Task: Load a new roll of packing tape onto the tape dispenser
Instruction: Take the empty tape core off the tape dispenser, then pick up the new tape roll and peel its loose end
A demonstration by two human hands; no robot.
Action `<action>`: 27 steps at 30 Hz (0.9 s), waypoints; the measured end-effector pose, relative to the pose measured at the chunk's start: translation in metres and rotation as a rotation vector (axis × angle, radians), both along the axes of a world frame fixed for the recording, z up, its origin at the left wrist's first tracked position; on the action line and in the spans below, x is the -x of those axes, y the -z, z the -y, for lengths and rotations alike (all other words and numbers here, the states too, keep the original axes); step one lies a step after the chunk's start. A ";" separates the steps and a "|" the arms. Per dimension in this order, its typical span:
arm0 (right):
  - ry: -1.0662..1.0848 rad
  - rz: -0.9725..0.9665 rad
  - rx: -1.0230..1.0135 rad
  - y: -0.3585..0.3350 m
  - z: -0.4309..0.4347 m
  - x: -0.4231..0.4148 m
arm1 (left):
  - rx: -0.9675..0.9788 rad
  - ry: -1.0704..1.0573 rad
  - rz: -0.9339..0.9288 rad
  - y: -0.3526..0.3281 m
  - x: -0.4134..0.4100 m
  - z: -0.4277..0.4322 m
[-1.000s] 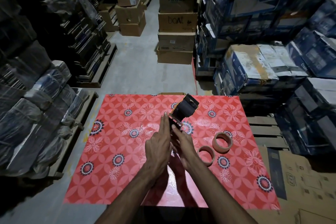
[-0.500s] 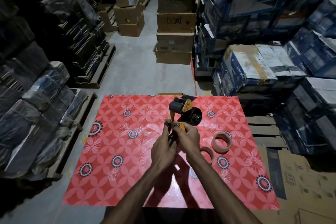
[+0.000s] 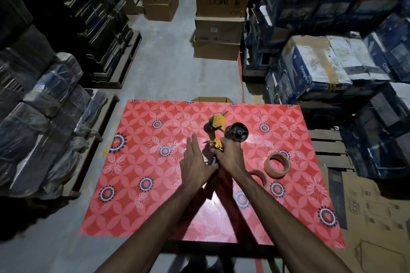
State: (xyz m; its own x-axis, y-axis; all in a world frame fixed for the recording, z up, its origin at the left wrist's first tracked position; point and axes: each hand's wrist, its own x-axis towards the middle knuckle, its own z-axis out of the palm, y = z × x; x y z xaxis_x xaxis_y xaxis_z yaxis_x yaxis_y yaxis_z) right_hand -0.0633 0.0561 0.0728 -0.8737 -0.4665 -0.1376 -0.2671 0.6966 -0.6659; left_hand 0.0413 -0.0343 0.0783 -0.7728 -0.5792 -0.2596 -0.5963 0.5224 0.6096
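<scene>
A yellow and black tape dispenser is held above the red flowered table. My right hand grips its handle from the right; the black hub points up and right with no roll on it. My left hand is beside the handle on the left, fingers straight and spread, its thumb side close to the handle. A brown tape roll lies on the table to the right. A second brown roll lies nearer, partly hidden by my right forearm.
Stacked cardboard boxes stand beyond the table's far edge. Blue cartons are piled on the right, wrapped bundles on pallets on the left. Flattened cardboard lies at the right of the table. A grey floor aisle runs ahead.
The dispenser has turned so its hub points right. My left hand opened from the handle and its fingers now stretch out. The rolls have not moved.
</scene>
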 end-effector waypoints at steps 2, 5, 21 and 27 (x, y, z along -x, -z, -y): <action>-0.044 0.004 -0.054 0.018 0.003 0.003 | 0.136 0.096 -0.005 0.011 0.003 0.012; -0.083 -0.011 -0.148 0.042 0.003 -0.001 | 0.288 0.345 0.136 0.032 0.007 0.030; -0.195 -0.030 -0.286 0.105 -0.002 -0.025 | 0.358 0.725 0.334 0.087 0.006 0.044; -0.176 -0.012 -0.268 0.103 -0.008 -0.026 | 0.308 0.686 0.332 0.072 0.008 0.044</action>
